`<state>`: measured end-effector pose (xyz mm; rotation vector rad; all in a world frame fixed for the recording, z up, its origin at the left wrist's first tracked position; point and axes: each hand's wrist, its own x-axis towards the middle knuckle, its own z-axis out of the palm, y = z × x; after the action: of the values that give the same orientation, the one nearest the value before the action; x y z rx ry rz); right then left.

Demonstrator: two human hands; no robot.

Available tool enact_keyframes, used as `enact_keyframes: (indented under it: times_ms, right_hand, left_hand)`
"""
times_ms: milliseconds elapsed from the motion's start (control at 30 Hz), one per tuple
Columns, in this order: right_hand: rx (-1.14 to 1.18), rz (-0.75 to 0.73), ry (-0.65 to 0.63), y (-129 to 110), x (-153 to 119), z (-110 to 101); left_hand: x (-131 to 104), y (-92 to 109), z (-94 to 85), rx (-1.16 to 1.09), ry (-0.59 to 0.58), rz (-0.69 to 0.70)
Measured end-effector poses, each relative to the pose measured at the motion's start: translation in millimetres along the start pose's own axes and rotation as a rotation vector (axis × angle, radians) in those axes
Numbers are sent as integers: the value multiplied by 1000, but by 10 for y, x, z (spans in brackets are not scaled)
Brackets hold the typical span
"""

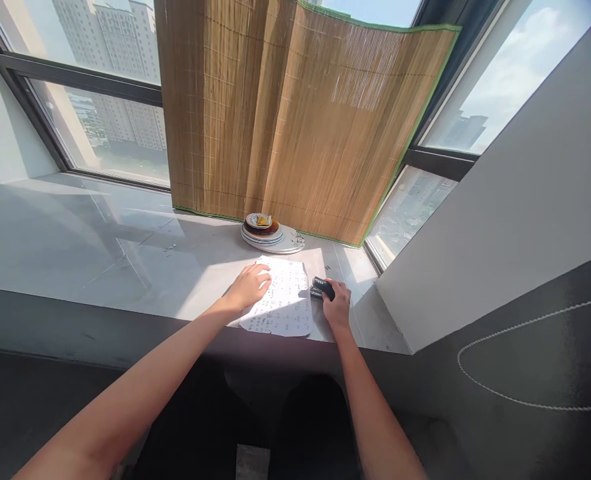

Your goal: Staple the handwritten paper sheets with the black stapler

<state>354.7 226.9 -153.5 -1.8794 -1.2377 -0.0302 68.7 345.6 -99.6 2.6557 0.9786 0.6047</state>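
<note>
Sheets of white paper (288, 300) covered in handwriting lie on the pale window ledge (215, 280). My left hand (249, 287) rests on the paper's left edge, fingers spread out over it. Just past the right edge of the paper, my right hand (338, 300) is closed around a black stapler (324, 287). The stapler lies low over the ledge, its front end pointing left toward the paper. Whether its jaw touches the sheets, I cannot tell.
Beyond the paper stands a stack of plates (263, 235) on the ledge, close to a hanging bamboo blind (275, 120). A slanted white wall (480, 220) bounds the right side. A looped cord (515, 327) hangs there. The ledge's front edge runs below my wrists.
</note>
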Motion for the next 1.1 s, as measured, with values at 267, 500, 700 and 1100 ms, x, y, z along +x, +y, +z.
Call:
enact_keyframes:
  times_ms: [267,500,700,1100]
  right_hand:
    - [5,-13,-12,-52,9,-26]
    - [-14,-10,4,-41,32,-4]
    - [15,21,25,-29,43,-6]
    - [-10,44,-23,-53,55,-29]
  left_hand:
    - [477,467,416,-107,-296,268]
    - [230,547,543,-113,-236,353]
    - [257,651,479,-19,-245,279]
    - [551,554,434,13,-420,380]
